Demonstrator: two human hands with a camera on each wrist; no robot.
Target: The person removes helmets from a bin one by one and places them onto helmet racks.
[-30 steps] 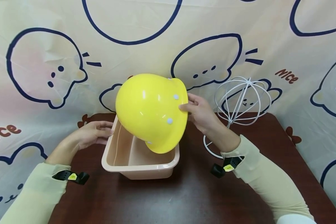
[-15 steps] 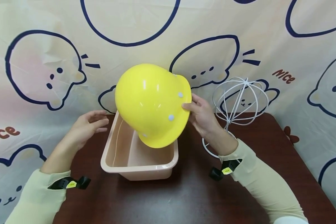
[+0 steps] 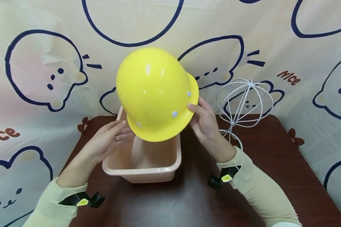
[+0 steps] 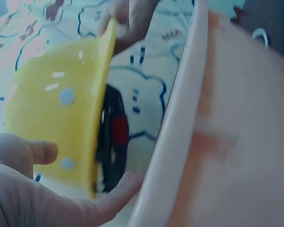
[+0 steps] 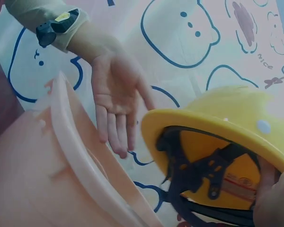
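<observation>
A yellow hard hat [image 3: 153, 94] is held up over the pink-beige plastic basin [image 3: 142, 171], dome upward and tilted. My right hand [image 3: 207, 127] pinches its brim on the right side, thumb outside and fingers under the rim. Beside the left end of the brim, my left hand [image 3: 109, 138] extends its fingers, palm turned toward the hat. The right wrist view shows that left palm [image 5: 116, 90] with fingers straight. Inside the hat [image 5: 217, 175] are a dark suspension harness and a label. The left wrist view shows the left thumb [image 4: 42, 152] in front of the yellow shell.
A white wire hat stand [image 3: 241, 107] with a round cage top stands on the right of the dark brown table [image 3: 187, 205], its base partly behind the right forearm. A cartoon-printed cloth [image 3: 136, 22] hangs right behind the table.
The hard hat has risen from the basin and turned more upright in my right hand. My left hand let go of the basin's rim, then moved right toward the brim.
</observation>
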